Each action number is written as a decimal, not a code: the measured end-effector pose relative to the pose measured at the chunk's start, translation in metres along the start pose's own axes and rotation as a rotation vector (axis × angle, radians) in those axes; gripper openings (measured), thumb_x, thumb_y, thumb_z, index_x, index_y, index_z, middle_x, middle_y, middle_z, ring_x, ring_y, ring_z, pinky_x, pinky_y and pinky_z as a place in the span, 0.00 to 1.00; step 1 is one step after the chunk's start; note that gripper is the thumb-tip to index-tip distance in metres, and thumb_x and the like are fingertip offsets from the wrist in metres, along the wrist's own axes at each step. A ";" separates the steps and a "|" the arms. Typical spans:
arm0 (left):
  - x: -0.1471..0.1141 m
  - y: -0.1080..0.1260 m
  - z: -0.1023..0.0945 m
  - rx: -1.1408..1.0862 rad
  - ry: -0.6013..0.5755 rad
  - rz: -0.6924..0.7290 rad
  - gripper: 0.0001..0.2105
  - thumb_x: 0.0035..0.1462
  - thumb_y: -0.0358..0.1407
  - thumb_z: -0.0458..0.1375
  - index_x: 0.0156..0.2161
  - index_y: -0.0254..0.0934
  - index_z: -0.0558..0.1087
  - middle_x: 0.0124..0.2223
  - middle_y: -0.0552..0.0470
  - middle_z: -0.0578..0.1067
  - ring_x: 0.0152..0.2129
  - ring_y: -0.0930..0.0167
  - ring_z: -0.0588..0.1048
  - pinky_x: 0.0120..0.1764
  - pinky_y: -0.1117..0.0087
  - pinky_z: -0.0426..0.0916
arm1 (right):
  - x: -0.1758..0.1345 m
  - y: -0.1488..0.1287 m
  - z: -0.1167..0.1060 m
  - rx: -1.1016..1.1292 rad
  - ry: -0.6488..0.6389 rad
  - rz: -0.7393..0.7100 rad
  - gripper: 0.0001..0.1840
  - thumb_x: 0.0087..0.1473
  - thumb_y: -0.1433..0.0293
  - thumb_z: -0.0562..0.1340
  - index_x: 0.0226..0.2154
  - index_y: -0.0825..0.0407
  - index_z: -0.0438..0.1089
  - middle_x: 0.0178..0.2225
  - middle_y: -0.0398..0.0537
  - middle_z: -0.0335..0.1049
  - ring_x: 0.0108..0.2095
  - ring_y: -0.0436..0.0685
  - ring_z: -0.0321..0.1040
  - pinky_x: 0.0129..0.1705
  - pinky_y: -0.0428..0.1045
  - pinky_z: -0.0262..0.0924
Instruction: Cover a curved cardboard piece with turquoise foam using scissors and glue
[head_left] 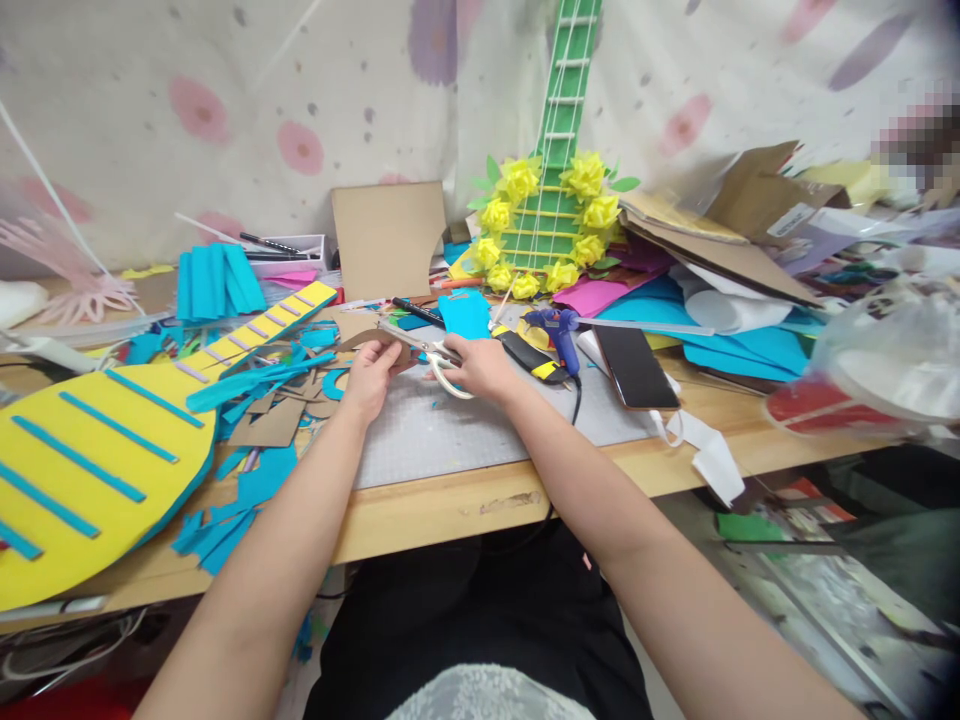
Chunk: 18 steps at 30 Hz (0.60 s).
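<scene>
Left hand (369, 378): we see it pinching curved brown cardboard (357, 338), likely to steady it.
Scissors (429, 349): gripped by the right hand (482, 364), blades pointing toward the left hand.
Glue gun (559, 334): right of the right hand, perhaps for easy reach.
Hidden: fingers cover some cardboard; we cannot tell whether blades touch it.

Head cam, fwd/down over desk (435, 505)

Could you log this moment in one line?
left hand: holds brown cardboard piece; right hand: holds scissors; nearby: blue glue gun, phone
</scene>
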<state>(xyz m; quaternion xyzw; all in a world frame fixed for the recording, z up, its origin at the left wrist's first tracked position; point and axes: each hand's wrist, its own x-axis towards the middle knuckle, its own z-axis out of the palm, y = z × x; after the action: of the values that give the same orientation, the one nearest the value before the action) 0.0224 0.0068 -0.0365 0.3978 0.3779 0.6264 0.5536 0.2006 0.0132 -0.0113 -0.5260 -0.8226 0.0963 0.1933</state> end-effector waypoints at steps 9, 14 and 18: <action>-0.003 0.005 0.005 0.034 -0.016 -0.014 0.14 0.37 0.40 0.67 0.25 0.33 0.70 0.26 0.55 0.73 0.25 0.73 0.74 0.36 0.66 0.70 | -0.002 0.008 -0.004 0.129 -0.058 -0.020 0.31 0.42 0.42 0.56 0.37 0.50 0.66 0.30 0.44 0.70 0.29 0.52 0.63 0.28 0.44 0.46; -0.002 0.002 0.001 0.049 -0.034 -0.011 0.13 0.40 0.39 0.66 0.30 0.34 0.71 0.28 0.54 0.74 0.27 0.72 0.75 0.36 0.66 0.71 | -0.002 0.004 -0.003 0.074 -0.083 -0.056 0.29 0.43 0.43 0.56 0.35 0.51 0.66 0.29 0.44 0.70 0.29 0.51 0.63 0.28 0.44 0.45; -0.001 -0.001 -0.001 0.036 -0.037 -0.016 0.13 0.40 0.39 0.66 0.31 0.34 0.71 0.29 0.55 0.74 0.26 0.72 0.74 0.35 0.66 0.72 | -0.002 0.002 -0.004 0.041 -0.062 -0.051 0.29 0.43 0.44 0.57 0.35 0.51 0.67 0.29 0.44 0.71 0.29 0.52 0.63 0.28 0.45 0.45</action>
<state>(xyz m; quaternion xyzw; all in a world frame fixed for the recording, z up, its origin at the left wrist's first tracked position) 0.0220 0.0058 -0.0374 0.4163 0.3819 0.6076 0.5583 0.2050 0.0121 -0.0094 -0.4977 -0.8391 0.1244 0.1810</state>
